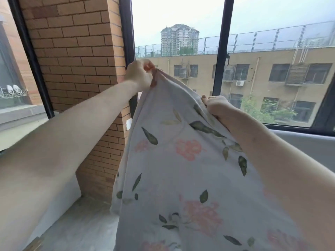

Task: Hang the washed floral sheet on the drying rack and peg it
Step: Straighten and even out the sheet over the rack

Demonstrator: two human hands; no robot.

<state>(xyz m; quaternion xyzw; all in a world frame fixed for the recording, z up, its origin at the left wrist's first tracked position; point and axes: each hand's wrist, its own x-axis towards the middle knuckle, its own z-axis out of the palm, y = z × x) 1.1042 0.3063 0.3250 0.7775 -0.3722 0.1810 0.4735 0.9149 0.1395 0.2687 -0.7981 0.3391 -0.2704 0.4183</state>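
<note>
Floral sheet [181, 160] held up by its top edge, ahead of hanging; no drying rack or pegs are in view.

The sheet is raised before the window [272, 51], its upper edge running from about 11 o'clock down to 2 o'clock, the rest hanging toward 6 o'clock. The left hand [139, 75] is clenched on a bunched corner at 11 o'clock, beside the brick pillar [78, 60]; the right hand [215, 105] is closed round the edge lower down, at about 2 o'clock. For a clean hang, it is judged that the edge should be drawn taut and level between the two grips, the bunched corner worked flat, and the grips kept firm, since wet cloth is heavy and may slip to the floor [81, 223].
</note>
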